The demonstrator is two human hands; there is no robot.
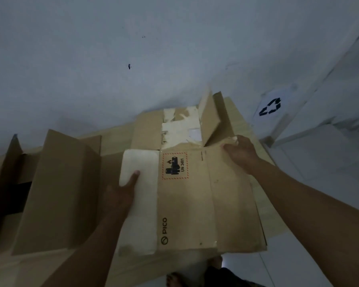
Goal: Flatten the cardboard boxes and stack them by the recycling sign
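1. Cardboard filled the lower half of our view: a flattened box (207, 199) printed with "PICO" and a "UN 3481" battery label lay on a light wooden worktop (243, 112), on top of other cardboard.
2. Our left hand (122, 193) rested on the pale, whitish flap (140, 204) at the flattened box's left side, thumb stretched out across the flap and the other fingers hidden beneath, so we could not tell whether it gripped the flap.
3. Our right hand (240, 152) was closed on the flattened box's far right corner, fingers curled over the torn edge there.
4. Behind the flattened box sat another opened box (153, 129) with torn white paper on it and one flap standing upright.
5. To the left stood a third box (56, 191), its flaps raised and its dark inside showing.
6. A white recycling sign (272, 106) leaned at the right, beyond the worktop's corner and apart from all the boxes.
7. Bare toes (174, 279) showed below on the pale floor (319, 183).
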